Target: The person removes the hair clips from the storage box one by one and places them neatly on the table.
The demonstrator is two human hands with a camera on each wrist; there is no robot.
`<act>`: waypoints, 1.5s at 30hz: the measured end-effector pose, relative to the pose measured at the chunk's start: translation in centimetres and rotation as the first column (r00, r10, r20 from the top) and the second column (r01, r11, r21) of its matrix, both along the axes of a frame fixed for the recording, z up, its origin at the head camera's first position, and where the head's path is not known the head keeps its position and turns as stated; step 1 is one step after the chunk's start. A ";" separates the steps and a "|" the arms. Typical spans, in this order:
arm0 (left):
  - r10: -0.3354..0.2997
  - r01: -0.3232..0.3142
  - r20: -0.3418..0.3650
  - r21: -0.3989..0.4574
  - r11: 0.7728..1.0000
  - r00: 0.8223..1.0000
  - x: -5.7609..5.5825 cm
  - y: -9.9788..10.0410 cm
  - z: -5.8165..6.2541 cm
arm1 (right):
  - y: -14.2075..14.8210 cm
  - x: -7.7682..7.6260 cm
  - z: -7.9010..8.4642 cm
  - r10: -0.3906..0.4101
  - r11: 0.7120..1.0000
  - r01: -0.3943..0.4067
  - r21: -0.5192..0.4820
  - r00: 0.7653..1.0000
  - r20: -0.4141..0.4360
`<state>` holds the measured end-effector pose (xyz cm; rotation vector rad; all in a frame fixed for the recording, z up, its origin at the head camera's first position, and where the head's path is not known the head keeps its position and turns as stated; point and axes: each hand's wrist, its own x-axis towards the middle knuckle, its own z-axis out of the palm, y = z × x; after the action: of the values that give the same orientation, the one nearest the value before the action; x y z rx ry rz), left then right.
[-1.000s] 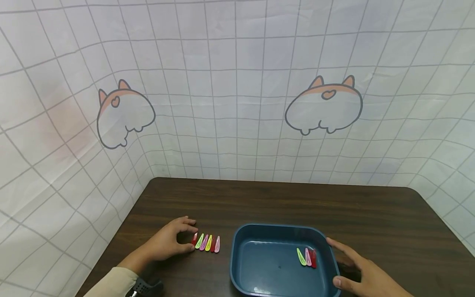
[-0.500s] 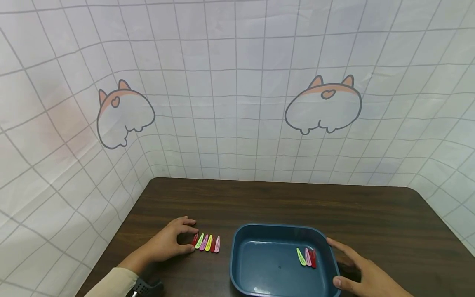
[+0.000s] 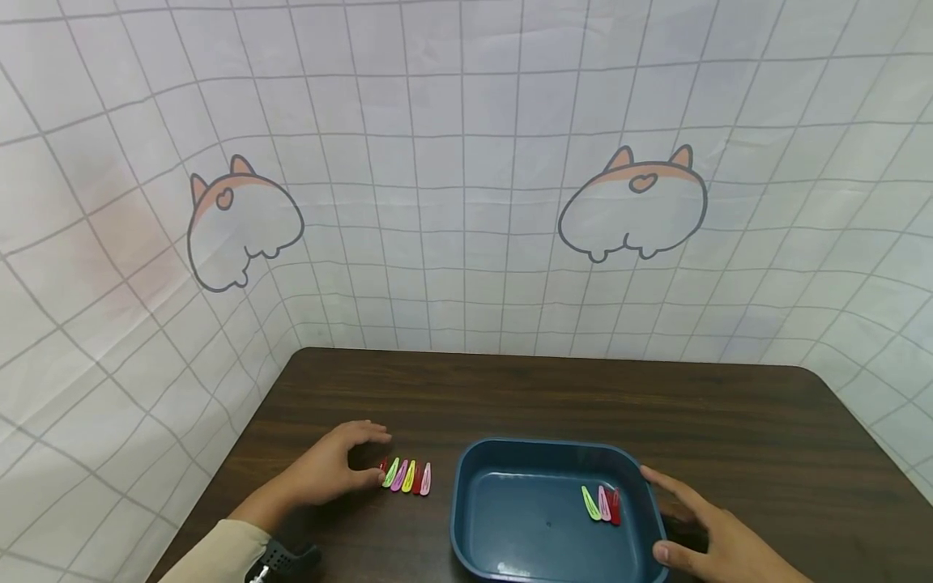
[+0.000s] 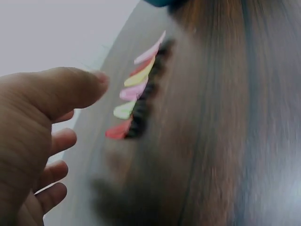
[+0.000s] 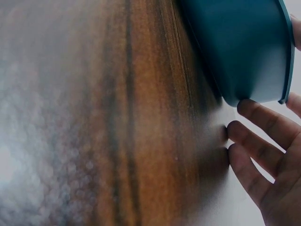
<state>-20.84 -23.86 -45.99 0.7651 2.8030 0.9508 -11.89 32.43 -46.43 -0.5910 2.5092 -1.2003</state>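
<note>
A row of several snap hair clips in red, green, pink and yellow lies on the table left of centre, with a yellow clip [image 3: 409, 477] near its middle. My left hand [image 3: 331, 463] hovers at the row's left end, thumb and fingers apart and holding nothing. Its thumb overlaps the end red clip [image 4: 118, 130] in the head view; the left wrist view shows that clip whole, apart from the fingers. My right hand [image 3: 717, 534] touches the right side of a blue plastic tray [image 3: 466, 494], fingers spread and fairly straight along its wall and rim.
Inside the tray, toward its right side, lie a green clip [image 3: 590, 504], a pink clip [image 3: 604, 504] and a red clip [image 3: 615, 508]. The dark wooden table [image 3: 539, 397] ends at a white grid-patterned curtain [image 3: 437, 243] behind and at the sides.
My left hand's fingers have lifted a little and spread away from the end red clip. The clips, the tray and my right hand stay as they were.
</note>
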 end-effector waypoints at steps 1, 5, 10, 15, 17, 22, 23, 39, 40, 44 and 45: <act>0.005 -0.005 -0.018 0.005 1.000 1.000 0.0 0.3 0.1 | 0.0 0.0 0.0 -0.001 1.000 0.001 0.002 1.000 0.000; 0.044 -0.042 -0.058 0.025 0.999 0.997 0.1 1.6 0.9 | 0.0 0.0 0.0 0.003 1.000 -0.003 0.002 1.000 0.000; 0.053 -0.049 -0.060 0.065 0.997 0.997 0.5 3.2 1.6 | 0.0 -0.1 -0.1 0.005 1.000 -0.005 -0.004 1.000 0.025; 0.021 -0.015 -0.066 0.086 0.996 0.998 0.8 4.9 2.2 | 0.0 -0.1 0.0 0.003 1.000 -0.003 0.002 1.000 0.018; 0.013 -0.007 -0.068 0.085 0.996 0.998 0.9 5.6 2.3 | 0.0 -0.1 0.0 0.004 1.000 -0.004 0.002 1.000 0.010; -0.009 0.014 -0.052 0.084 0.996 0.999 1.2 7.3 2.7 | 0.0 -0.1 0.0 0.009 1.000 -0.009 0.001 1.000 0.010; -0.016 0.020 -0.044 0.087 0.996 0.999 1.3 7.6 2.8 | 0.0 -0.1 0.0 0.009 1.000 -0.009 0.001 1.000 0.013; -0.092 0.094 -0.026 0.090 0.992 0.995 2.2 11.1 3.9 | 0.2 -0.3 0.1 0.003 1.000 -0.003 0.011 1.000 0.007; -0.093 0.095 -0.031 0.083 0.992 0.995 2.2 11.3 4.0 | 0.2 -0.3 0.1 0.003 1.000 -0.003 0.014 1.000 0.004; -0.107 0.109 -0.041 0.058 0.992 0.993 2.3 12.2 4.2 | 0.3 -0.4 0.2 0.008 1.000 -0.008 0.013 1.000 0.004; -0.111 0.114 -0.040 0.056 0.992 0.993 2.3 12.4 4.3 | 0.3 -0.4 0.2 0.010 1.000 -0.010 0.010 1.000 0.008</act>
<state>-18.57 -11.48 -41.71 0.9464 2.7392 1.0137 -12.31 32.70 -46.22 -0.5947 2.5012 -1.1842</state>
